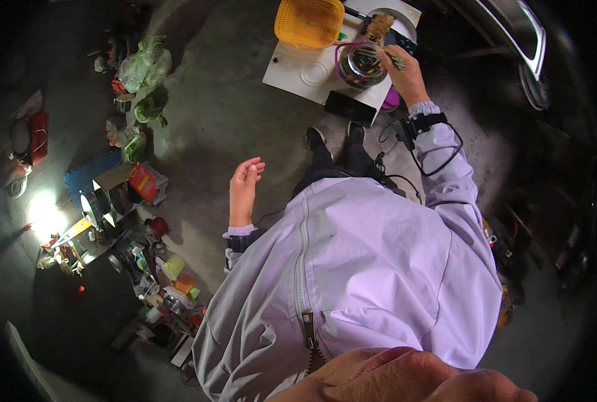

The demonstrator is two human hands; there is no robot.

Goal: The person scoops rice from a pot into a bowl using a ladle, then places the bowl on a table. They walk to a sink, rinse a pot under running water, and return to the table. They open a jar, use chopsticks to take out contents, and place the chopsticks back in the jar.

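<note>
My right hand (406, 75) is at the right side of a clear glass jar (346, 63), holding a few slender greenish pieces (398, 62) beside its mouth. What exactly these pieces are is too small to tell. Dark contents show inside the jar, and a purple band or handle (337, 63) curves around it. The jar stands on a small white table (286, 65). Away from the table, to the left of my body, my left hand (244, 188) hangs in the air with nothing in it, its fingers loosely bent and apart.
On the table are a yellow plastic basket (308, 44), a brown bristly bundle (379, 27), a round clear disc (314, 74) and a black smartphone (351, 108). A purple object (391, 98) shows below its right edge. Leafy vegetables (147, 109), bags and clutter line the floor at left.
</note>
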